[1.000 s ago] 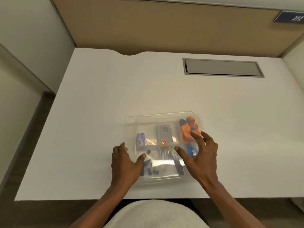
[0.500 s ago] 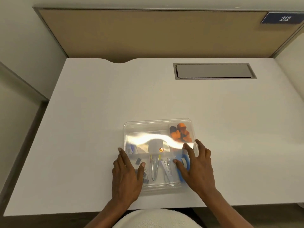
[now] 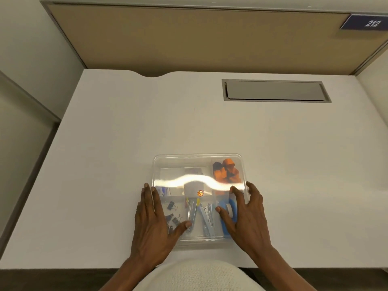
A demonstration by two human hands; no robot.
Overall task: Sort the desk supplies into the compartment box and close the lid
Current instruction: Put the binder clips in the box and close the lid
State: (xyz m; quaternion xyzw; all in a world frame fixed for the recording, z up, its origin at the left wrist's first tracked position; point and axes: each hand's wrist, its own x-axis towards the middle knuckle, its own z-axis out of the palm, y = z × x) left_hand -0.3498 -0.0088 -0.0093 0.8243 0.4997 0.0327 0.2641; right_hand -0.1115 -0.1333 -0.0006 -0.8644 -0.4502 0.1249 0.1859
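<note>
A clear plastic compartment box (image 3: 178,160) lies near the front edge of the white desk (image 3: 294,164), its transparent lid down flat and glaring with reflected light. Through the lid I see orange and dark blue clips (image 3: 225,171) at the back right, black binder clips (image 3: 172,206) at the front left, metal staplers (image 3: 206,219) in the middle and a blue tape dispenser (image 3: 227,211) at the front right. My left hand (image 3: 153,225) lies flat on the lid's left side, fingers spread. My right hand (image 3: 247,219) rests flat on the right side.
A grey recessed cable flap (image 3: 275,90) is set into the desk at the back right. A tan partition panel (image 3: 189,38) rises behind the desk, with a blue sign reading 212 (image 3: 369,23) at the top right.
The lid has come down from slightly raised to flat on the box. Both hands have slid forward along its left and right sides.
</note>
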